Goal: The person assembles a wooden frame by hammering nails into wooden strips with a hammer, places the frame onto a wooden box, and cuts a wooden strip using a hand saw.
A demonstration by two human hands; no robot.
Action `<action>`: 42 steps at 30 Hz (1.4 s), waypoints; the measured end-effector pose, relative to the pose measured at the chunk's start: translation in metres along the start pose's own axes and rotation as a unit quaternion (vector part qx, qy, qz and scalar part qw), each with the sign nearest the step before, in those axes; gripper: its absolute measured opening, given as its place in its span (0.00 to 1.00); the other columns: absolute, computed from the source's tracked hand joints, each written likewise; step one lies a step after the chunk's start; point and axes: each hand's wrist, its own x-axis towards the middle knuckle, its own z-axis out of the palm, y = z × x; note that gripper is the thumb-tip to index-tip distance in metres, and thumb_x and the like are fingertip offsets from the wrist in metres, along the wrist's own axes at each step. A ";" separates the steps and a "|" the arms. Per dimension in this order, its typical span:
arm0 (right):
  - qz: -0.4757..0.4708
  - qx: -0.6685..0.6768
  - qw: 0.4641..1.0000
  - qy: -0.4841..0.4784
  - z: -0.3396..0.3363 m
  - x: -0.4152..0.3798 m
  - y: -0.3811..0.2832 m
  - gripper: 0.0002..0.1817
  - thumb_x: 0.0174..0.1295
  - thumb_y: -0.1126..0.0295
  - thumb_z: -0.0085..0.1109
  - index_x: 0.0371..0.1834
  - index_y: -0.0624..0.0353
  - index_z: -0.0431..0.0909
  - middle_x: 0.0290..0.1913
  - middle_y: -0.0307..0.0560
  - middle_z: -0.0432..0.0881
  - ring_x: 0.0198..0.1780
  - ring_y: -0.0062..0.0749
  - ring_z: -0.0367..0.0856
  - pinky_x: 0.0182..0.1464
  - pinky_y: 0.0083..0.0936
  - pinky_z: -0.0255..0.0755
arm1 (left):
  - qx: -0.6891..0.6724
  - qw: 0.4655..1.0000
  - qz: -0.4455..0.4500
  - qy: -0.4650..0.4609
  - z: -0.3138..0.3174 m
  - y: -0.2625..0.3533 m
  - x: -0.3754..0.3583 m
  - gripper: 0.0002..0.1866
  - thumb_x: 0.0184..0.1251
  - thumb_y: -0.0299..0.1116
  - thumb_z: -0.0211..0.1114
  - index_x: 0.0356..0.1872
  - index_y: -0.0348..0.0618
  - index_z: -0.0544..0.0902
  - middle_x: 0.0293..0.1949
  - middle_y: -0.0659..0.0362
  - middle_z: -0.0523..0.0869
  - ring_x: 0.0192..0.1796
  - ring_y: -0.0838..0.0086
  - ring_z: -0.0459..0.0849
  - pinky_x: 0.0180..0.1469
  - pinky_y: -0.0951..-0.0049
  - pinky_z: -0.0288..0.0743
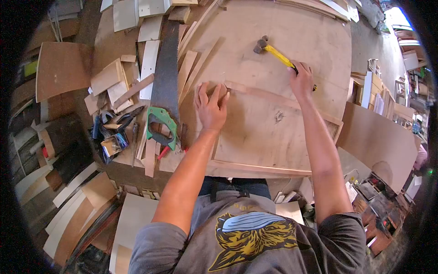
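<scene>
In the head view, my right hand grips the yellow and black handle of a hammer. The dark hammer head points up and left, over the plywood sheet. My left hand rests at the upper left corner of a shallow wooden frame, its fingers spread and bent around the corner. Whether the fingertips pinch anything small cannot be made out. The frame's thin strips enclose a plywood panel with a dark knot mark.
A handsaw with a green handle lies left of my left hand. Wood offcuts and pliers are farther left. Loose strips lie beyond my left hand. A large curved board stands at the right.
</scene>
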 end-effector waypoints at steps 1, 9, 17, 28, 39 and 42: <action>0.004 -0.008 1.000 0.005 0.002 -0.002 -0.001 0.17 0.66 0.67 0.71 0.58 0.48 0.88 0.53 0.46 0.88 0.56 0.48 0.83 0.60 0.43 0.77 | -0.012 1.000 -0.002 0.004 0.000 -0.001 -0.001 0.22 0.69 0.47 0.75 0.61 0.51 0.89 0.71 0.49 0.74 0.77 0.44 0.67 0.76 0.41 0.62; 0.029 -0.024 0.999 0.010 0.005 -0.007 -0.002 0.19 0.67 0.67 0.72 0.61 0.47 0.88 0.55 0.47 0.88 0.59 0.47 0.82 0.63 0.41 0.76 | -0.073 0.996 0.001 0.046 0.002 -0.006 -0.001 0.23 0.62 0.46 0.80 0.54 0.46 0.90 0.67 0.51 0.78 0.76 0.46 0.69 0.75 0.43 0.64; 0.089 -0.078 0.991 0.066 -0.018 -0.043 -0.024 0.29 0.65 0.62 0.73 0.71 0.49 0.81 0.64 0.50 0.83 0.66 0.51 0.78 0.69 0.45 0.72 | -0.027 1.000 0.009 -0.005 -0.012 0.003 0.012 0.27 0.69 0.53 0.74 0.61 0.47 0.86 0.67 0.49 0.77 0.76 0.45 0.68 0.76 0.41 0.62; 0.248 -0.122 0.958 0.076 -0.078 -0.195 0.030 0.30 0.66 0.59 0.72 0.72 0.53 0.79 0.66 0.55 0.80 0.68 0.57 0.74 0.71 0.51 0.68 | 0.062 0.981 0.150 -0.103 0.006 0.015 0.019 0.31 0.77 0.56 0.64 0.73 0.51 0.80 0.78 0.52 0.73 0.81 0.47 0.64 0.81 0.43 0.57; 0.431 -0.171 0.883 0.075 -0.143 -0.316 0.138 0.33 0.66 0.56 0.72 0.73 0.55 0.77 0.68 0.55 0.79 0.71 0.55 0.72 0.73 0.49 0.67 | 0.100 0.965 0.193 -0.150 0.003 0.010 0.022 0.28 0.81 0.50 0.62 0.74 0.48 0.78 0.78 0.48 0.73 0.80 0.46 0.66 0.80 0.46 0.59; 0.431 -0.145 0.884 0.105 -0.147 -0.337 0.177 0.33 0.66 0.55 0.72 0.71 0.57 0.78 0.65 0.55 0.81 0.68 0.56 0.75 0.72 0.49 0.68 | 0.119 0.960 0.199 -0.157 0.003 0.008 0.023 0.28 0.81 0.50 0.62 0.74 0.47 0.78 0.77 0.47 0.73 0.80 0.46 0.66 0.81 0.46 0.59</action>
